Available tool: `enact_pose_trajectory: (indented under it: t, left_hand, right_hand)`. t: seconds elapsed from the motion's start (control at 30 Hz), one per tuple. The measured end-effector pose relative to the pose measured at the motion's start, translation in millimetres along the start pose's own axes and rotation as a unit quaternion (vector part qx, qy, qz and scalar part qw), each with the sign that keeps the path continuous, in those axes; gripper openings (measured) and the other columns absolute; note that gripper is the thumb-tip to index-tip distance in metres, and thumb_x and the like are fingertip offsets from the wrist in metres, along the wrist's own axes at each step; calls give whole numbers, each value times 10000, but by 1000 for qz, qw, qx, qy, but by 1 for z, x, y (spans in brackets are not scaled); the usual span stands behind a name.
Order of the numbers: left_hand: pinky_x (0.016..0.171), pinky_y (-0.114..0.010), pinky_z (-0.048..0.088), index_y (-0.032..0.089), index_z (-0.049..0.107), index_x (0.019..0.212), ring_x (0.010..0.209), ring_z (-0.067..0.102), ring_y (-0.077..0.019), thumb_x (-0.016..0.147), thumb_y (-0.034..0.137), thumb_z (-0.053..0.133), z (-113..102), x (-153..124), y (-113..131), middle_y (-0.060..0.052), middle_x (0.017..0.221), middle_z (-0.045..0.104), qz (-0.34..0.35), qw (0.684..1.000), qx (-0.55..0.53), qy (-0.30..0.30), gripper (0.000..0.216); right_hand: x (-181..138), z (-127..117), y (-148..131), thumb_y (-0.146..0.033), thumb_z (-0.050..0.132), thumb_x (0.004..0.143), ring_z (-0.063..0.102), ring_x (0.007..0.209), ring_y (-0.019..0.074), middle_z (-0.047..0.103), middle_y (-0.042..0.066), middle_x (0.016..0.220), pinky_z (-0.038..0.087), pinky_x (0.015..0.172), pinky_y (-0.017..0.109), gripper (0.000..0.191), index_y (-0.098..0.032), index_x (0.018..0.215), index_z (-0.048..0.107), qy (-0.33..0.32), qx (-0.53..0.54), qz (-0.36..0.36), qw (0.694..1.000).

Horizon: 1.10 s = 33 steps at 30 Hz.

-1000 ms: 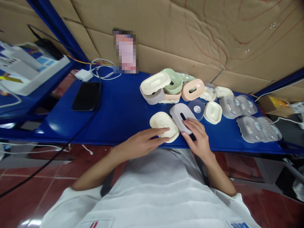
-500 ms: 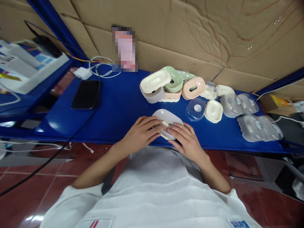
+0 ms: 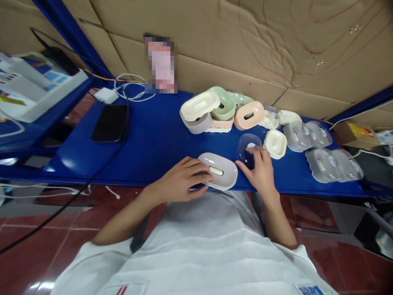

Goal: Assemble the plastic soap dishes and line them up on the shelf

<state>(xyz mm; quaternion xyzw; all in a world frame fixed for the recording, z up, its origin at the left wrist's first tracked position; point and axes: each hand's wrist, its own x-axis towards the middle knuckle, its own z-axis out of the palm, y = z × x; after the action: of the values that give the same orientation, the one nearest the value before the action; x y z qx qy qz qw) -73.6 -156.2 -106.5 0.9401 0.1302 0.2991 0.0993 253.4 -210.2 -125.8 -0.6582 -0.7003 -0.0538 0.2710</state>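
At the near edge of the blue table (image 3: pixel 147 143), the left hand (image 3: pixel 181 180) grips the grey soap-box (image 3: pixel 218 171) while the right hand (image 3: pixel 259 170), just right, pinches the clear lid (image 3: pixel 245 143).

A single head-worn camera is looking forward and steeply down from above the person's chest, close over the near edge of the blue table (image 3: pixel 147 139). It is facing a cardboard wall (image 3: pixel 245 49) behind the table, taking in floor below; no second view is sharing the scene.
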Motion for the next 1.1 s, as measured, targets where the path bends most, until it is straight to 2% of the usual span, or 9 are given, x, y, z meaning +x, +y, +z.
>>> enact_pose_trajectory:
  t: [0.1,0.23,0.37,0.47,0.53,0.6,0.77,0.87,1.1]
  left_hand:
    - [1041,-424,541,228,751,1229,1234,706,-257,1062,218,668,-1,-1,-1,-99,1367,753,-10,1000,-7,0,187]
    - [1153,-511,545,239,744,1259,1464,594,-330,1053,200,697,1,-3,-3,-151,1546,634,-29,999,-18,5,215]
    - [1221,-550,539,241,596,1534,1537,536,-343,1070,253,716,4,-3,-4,-205,1651,520,-51,998,-24,14,479]
    - [1260,-614,503,250,487,1647,1602,457,-391,1055,328,757,6,-3,-5,-233,1731,411,-71,997,-16,24,655]
    - [1268,-635,493,259,444,1677,1615,440,-398,1058,342,754,6,-3,-7,-227,1730,417,-72,997,-15,21,698]
    - [1260,-633,506,262,447,1673,1601,461,-387,1066,341,741,7,-3,-8,-213,1696,469,-70,997,-13,18,678]
    - [1226,-627,541,251,518,1619,1572,492,-382,1055,346,757,9,-5,-12,-204,1647,527,-68,997,0,29,620]
    - [1211,-622,555,275,524,1618,1568,502,-380,1040,356,781,12,-7,-13,-192,1630,549,-80,996,0,42,639]
    - [1179,-587,576,231,591,1540,1512,537,-381,1005,405,816,14,-8,-17,-197,1575,579,-76,996,31,45,606]
  right_hand:
    - [-1,1,-4,-592,734,1013,655,1301,380,671,174,1294,586,1094,591,450,-228,1273,681,14,37,-8,999]
    - [-3,-10,-9,-424,686,1063,674,1321,336,695,141,1310,588,1118,566,292,-254,1298,659,46,113,-30,992]
    - [-10,-21,-23,-392,687,1063,694,1311,313,703,130,1388,627,1078,522,419,-278,1459,614,-4,219,-115,969]
    - [-14,-19,-39,-362,676,1078,659,1398,311,688,121,1435,553,1215,577,496,-299,1560,579,-52,237,-204,949]
    - [-15,-15,-48,-290,656,1091,611,1475,299,694,91,1454,417,1333,631,502,-321,1586,576,-59,215,-245,943]
    - [-15,-13,-53,-234,636,1099,549,1549,288,689,69,1494,327,1380,656,502,-338,1587,587,-63,190,-260,945]
    - [-16,-11,-53,-294,594,1128,381,1676,308,520,64,1719,370,1364,657,451,-350,1575,623,-111,143,-226,957]
    - [-16,-8,-53,-329,589,1135,261,1723,323,453,53,1772,364,1359,675,480,-352,1614,589,-133,115,-217,960]
    - [-11,-9,-58,-272,584,1128,262,1723,319,457,92,1766,346,1373,661,490,-295,1618,575,-115,113,-241,957]
